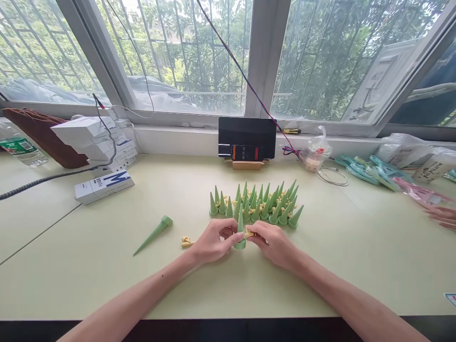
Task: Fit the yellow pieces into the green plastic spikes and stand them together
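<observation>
My left hand (pixel 215 241) is closed around the lower part of a green plastic cone-shaped spike (pixel 241 217), which stands point up. Between the fingers of my right hand (pixel 273 243) is a small yellow plastic piece, shaped like a little valve (pixel 249 232). It is held against the spike's right side; whether it is seated there I cannot tell. Just behind my hands, several like green spikes (pixel 265 208) stand in rows with yellow pieces among them. Left of my left hand lie a loose yellow piece (pixel 186 242) and a single green spike (pixel 153 235) on its side.
A phone (pixel 247 153) leans on a black panel (pixel 228 133) at the back. White boxes (pixel 104 186) and a dark cable (pixel 53 177) are at the left. Plastic bags (pixel 315 154) and bagged teal items (pixel 370 172) line the back right. Another person's hand (pixel 442 217) rests at the right edge.
</observation>
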Demonstrator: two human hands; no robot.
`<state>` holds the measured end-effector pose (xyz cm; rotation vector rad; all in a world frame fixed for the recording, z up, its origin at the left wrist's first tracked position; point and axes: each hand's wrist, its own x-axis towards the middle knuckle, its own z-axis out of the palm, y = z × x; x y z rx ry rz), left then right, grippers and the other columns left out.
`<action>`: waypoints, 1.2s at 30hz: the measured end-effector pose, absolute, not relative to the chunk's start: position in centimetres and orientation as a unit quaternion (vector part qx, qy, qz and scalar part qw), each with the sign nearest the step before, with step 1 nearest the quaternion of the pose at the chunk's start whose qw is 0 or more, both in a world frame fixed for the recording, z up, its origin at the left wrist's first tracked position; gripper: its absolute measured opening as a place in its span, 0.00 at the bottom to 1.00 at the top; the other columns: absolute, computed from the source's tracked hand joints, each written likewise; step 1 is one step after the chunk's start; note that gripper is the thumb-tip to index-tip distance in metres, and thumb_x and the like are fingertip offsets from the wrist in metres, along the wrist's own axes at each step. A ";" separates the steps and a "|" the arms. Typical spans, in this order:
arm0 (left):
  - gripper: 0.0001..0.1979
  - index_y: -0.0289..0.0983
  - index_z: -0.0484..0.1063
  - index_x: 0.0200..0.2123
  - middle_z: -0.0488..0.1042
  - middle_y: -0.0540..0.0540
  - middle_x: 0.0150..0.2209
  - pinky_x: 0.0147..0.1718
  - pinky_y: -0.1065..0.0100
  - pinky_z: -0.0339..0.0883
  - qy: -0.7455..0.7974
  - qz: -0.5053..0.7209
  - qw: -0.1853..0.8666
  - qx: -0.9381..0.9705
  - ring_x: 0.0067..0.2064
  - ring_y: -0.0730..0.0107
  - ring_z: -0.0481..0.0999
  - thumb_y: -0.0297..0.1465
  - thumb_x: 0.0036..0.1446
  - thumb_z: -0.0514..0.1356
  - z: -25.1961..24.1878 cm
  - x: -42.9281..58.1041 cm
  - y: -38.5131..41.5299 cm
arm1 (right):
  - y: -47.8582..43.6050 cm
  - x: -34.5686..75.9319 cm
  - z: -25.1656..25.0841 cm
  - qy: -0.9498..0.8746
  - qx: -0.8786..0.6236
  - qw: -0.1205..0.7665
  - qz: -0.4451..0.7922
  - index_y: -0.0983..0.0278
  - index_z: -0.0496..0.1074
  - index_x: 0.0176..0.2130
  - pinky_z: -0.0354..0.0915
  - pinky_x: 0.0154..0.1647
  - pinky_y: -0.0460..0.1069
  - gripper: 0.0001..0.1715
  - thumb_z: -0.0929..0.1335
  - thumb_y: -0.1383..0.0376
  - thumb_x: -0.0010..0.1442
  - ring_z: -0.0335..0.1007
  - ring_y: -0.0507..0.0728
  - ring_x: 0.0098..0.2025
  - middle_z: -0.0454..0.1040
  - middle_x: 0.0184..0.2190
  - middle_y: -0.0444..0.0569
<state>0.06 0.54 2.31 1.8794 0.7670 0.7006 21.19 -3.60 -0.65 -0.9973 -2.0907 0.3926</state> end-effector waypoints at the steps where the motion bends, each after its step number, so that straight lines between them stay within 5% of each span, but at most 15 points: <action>1: 0.16 0.35 0.66 0.26 0.64 0.53 0.21 0.21 0.74 0.64 0.314 0.287 0.473 0.772 0.22 0.76 0.66 0.40 0.61 0.60 2.2 0.1 0.5 | -3.6 21.2 -0.7 -0.823 -0.396 0.379 0.153 0.63 0.71 0.42 0.60 0.28 0.48 0.16 0.59 0.59 0.74 0.60 0.54 0.27 0.67 0.28 0.47; 20: 0.14 0.36 0.65 0.27 0.60 0.53 0.24 0.22 0.74 0.60 0.267 0.319 0.394 0.820 0.24 0.77 0.60 0.36 0.63 0.59 1.6 0.2 0.9 | -3.8 21.3 -0.9 -0.841 -0.399 0.317 0.182 0.62 0.63 0.34 0.57 0.30 0.49 0.18 0.54 0.62 0.74 0.59 0.55 0.27 0.67 0.27 0.46; 29: 0.11 0.34 0.75 0.38 0.73 0.42 0.37 0.28 0.74 0.64 0.216 0.305 0.328 0.868 0.31 0.73 0.68 0.33 0.68 0.55 1.2 -0.2 1.1 | -4.1 20.8 0.1 -0.758 -0.414 0.351 0.361 0.62 0.62 0.30 0.56 0.26 0.47 0.23 0.56 0.54 0.73 0.53 0.51 0.22 0.58 0.20 0.40; 36: 0.10 0.35 0.74 0.45 0.75 0.38 0.42 0.32 0.72 0.66 0.182 0.313 0.278 0.890 0.38 0.68 0.73 0.28 0.68 0.53 1.1 -0.2 1.1 | -3.9 20.7 0.7 -0.556 -0.355 0.338 0.671 0.61 0.59 0.28 0.37 0.16 0.44 0.25 0.61 0.47 0.69 0.33 0.46 0.17 0.40 0.19 0.32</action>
